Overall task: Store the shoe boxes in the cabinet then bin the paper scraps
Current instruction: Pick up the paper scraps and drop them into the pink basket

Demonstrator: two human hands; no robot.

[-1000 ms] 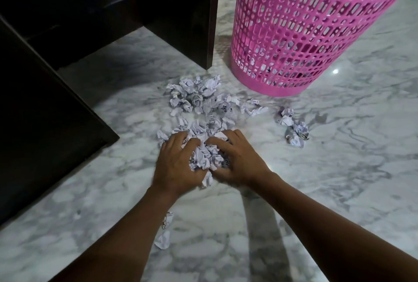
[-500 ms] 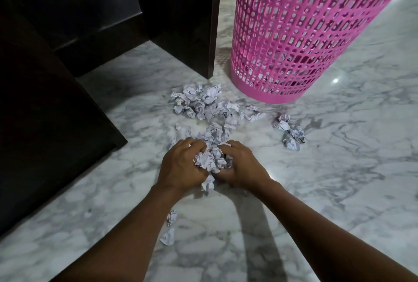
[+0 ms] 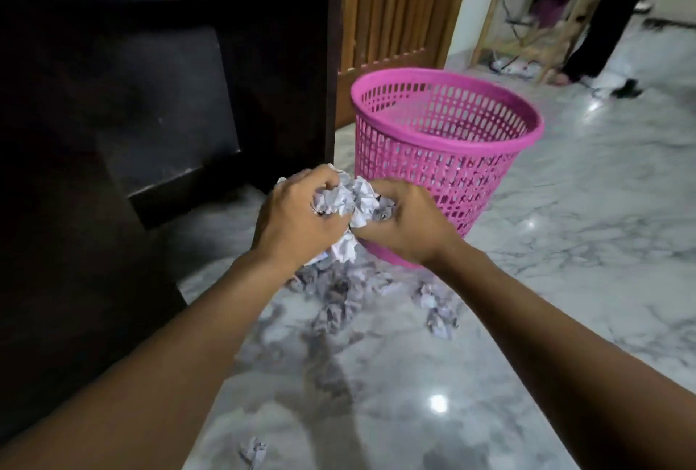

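Observation:
My left hand (image 3: 292,221) and my right hand (image 3: 408,222) together grip a bunch of crumpled white paper scraps (image 3: 350,202), held in the air above the floor. Just behind the hands stands the pink perforated bin (image 3: 501,130), upright with its mouth open. More crumpled scraps (image 3: 339,294) lie on the marble floor below my hands, a small cluster (image 3: 438,309) sits to the right of them, and one lone scrap (image 3: 253,451) lies near the bottom edge. The dark cabinet (image 3: 158,92) fills the left side.
A brown wooden slatted panel (image 3: 399,6) stands behind the bin. At the far right, a person's dark-clothed legs (image 3: 606,28) stand beside a wooden frame (image 3: 527,36). Grey-veined marble floor (image 3: 583,262) stretches to the right of the bin.
Both hands have lifted the gathered bunch of scraps off the floor toward the bin. The view has tilted up, bringing the bin's rim and the room behind into sight.

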